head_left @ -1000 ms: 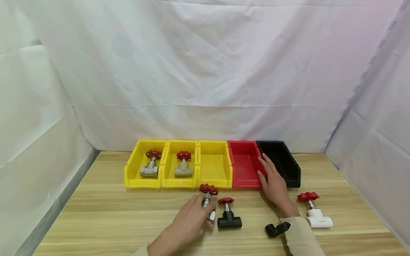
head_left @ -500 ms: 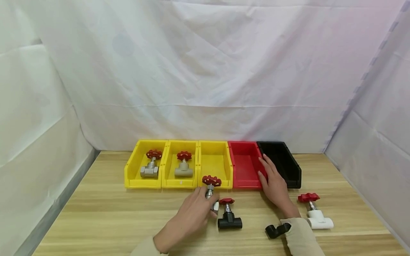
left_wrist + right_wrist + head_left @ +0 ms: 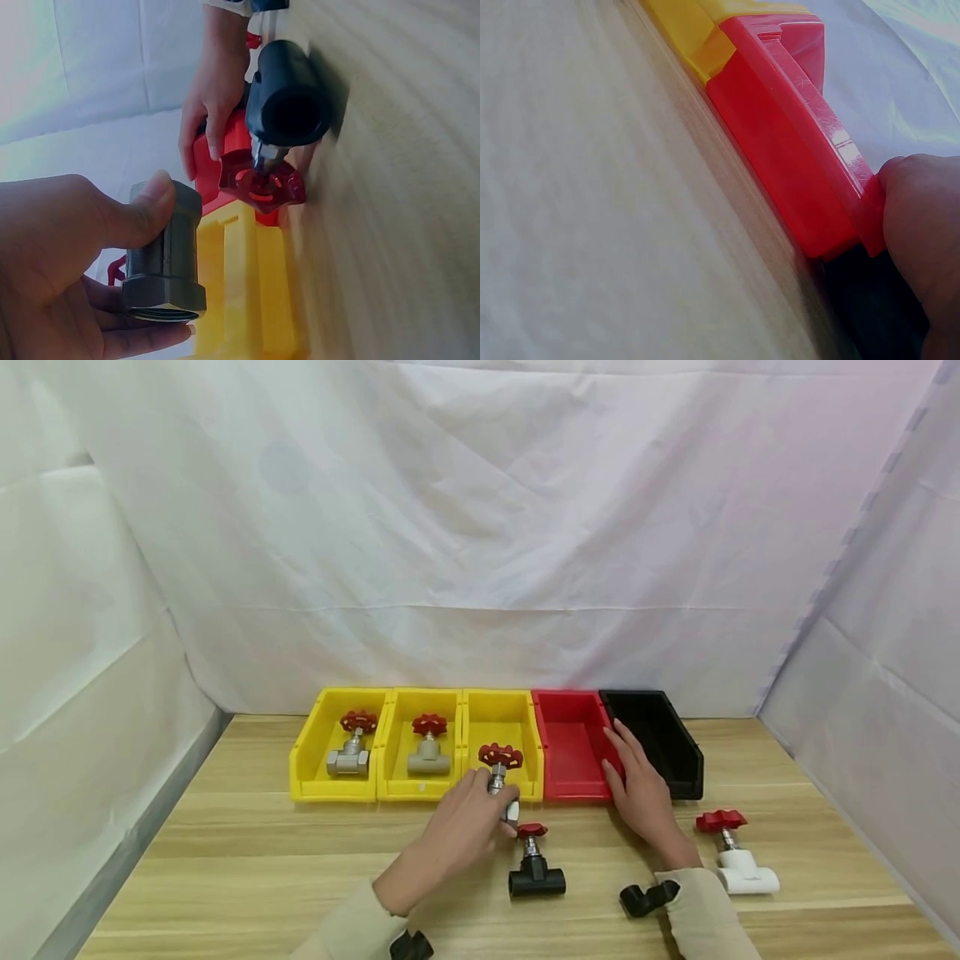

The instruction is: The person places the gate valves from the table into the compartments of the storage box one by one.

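My left hand (image 3: pixel 459 828) grips a metal valve (image 3: pixel 166 251) with a red handwheel (image 3: pixel 501 756), thumb on one side of the silver body and fingers on the other. In the head view the handwheel overlaps the third yellow bin (image 3: pixel 495 727), while the body hangs over its front lip. Just below the hand, a black tee-shaped valve (image 3: pixel 536 882) with a red handwheel stands on the table. My right hand (image 3: pixel 641 793) rests with extended fingers on the side wall between the red bin (image 3: pixel 576 791) and the black bin (image 3: pixel 686 789).
Left of these, a yellow bin (image 3: pixel 307 777) holds a silver valve (image 3: pixel 349 760), and the second yellow bin (image 3: pixel 390 789) a beige valve (image 3: pixel 429 762). A white valve (image 3: pixel 742 872) lies at the right on the wooden table (image 3: pixel 247 868). White cloth (image 3: pixel 480 527) encloses the back and sides.
My left hand has carried the metal valve forward and slightly right, from the table in front of the bins to over the third yellow bin's front. The right hand has stayed in place.
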`<state>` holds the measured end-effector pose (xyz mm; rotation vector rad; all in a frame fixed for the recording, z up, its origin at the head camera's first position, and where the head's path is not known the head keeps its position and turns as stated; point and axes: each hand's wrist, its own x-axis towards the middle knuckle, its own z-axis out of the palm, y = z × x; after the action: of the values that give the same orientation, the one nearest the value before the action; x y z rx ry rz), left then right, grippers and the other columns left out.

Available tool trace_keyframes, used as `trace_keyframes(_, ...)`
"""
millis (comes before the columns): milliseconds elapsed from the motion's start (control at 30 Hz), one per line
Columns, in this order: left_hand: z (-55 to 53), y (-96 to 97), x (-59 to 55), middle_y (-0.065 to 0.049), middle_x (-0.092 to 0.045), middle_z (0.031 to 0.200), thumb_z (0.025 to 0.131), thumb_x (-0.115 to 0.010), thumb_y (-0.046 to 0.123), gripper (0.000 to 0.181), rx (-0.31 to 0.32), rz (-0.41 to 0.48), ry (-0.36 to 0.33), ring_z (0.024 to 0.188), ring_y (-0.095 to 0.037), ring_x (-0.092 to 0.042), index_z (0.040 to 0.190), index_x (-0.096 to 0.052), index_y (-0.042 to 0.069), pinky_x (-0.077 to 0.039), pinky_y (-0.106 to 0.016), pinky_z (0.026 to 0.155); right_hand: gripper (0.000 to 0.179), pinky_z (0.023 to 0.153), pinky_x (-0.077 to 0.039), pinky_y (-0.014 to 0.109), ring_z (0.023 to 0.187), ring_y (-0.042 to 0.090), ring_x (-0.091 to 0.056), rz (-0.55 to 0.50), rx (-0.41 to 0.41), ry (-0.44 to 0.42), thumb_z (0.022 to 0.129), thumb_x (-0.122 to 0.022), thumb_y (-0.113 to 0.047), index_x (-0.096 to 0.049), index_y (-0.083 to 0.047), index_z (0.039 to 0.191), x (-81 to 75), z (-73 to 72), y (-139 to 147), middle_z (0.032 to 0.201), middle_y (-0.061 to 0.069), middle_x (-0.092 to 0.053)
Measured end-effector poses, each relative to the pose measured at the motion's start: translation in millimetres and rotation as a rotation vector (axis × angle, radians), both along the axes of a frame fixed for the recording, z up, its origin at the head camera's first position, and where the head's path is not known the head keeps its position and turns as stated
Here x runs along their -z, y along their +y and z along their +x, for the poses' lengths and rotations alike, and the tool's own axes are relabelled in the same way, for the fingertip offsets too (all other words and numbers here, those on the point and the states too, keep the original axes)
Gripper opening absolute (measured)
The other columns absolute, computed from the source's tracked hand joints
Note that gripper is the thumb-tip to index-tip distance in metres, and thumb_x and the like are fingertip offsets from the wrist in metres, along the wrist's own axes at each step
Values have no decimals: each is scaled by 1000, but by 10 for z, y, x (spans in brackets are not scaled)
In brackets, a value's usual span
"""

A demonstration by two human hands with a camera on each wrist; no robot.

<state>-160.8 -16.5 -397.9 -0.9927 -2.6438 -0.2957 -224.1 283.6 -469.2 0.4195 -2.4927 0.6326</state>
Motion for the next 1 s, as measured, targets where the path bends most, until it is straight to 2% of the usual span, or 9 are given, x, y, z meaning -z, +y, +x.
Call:
trace_keyframes(267,-132,45,-37,-5,-52,79,79,-79,34,33,-18,7,31,71,-19,-41,102,-65,15,-36,-23,57,61,68,-56,46,104,32,-58,1,2,-2,90,-66,-10,-39,-13,146,6,-12,1,154,5,-28)
trace_keyframes(400,-195,71,-42,-6,-52,79,81,-77,34,31,-34,5,43,70,-19,-42,102,-65,15,-37,-23,56,62,67,-56,46,104,32,-58,2,0,-2,90,-66,-10,-40,-13,146,14,-7,0,154,5,-29)
trace_keyframes(533,-275,103,-41,-7,-53,80,84,-73,34,29,-51,-8,65,71,-19,-42,104,-64,14,-38,-24,56,62,71,-55,48,110,33,-55,1,5,-1,90,-66,-9,-39,-13,146,10,-9,1,154,5,-28)
trace_keyframes(767,-368,148,-71,-7,-52,83,86,-71,35,32,-84,-3,20,72,-20,-42,110,-65,15,-38,-24,57,62,75,-54,50,116,33,-52,2,3,-10,90,-66,-9,-39,-12,146,-2,-6,-9,154,6,-28)
trace_keyframes(1000,-465,206,-69,-9,-53,86,88,-68,35,28,-115,-22,-9,75,-21,-44,109,-65,16,-41,-25,58,61,76,-53,51,119,35,-50,4,15,-22,91,-65,-10,-39,-12,146,-19,1,-19,154,7,-28)
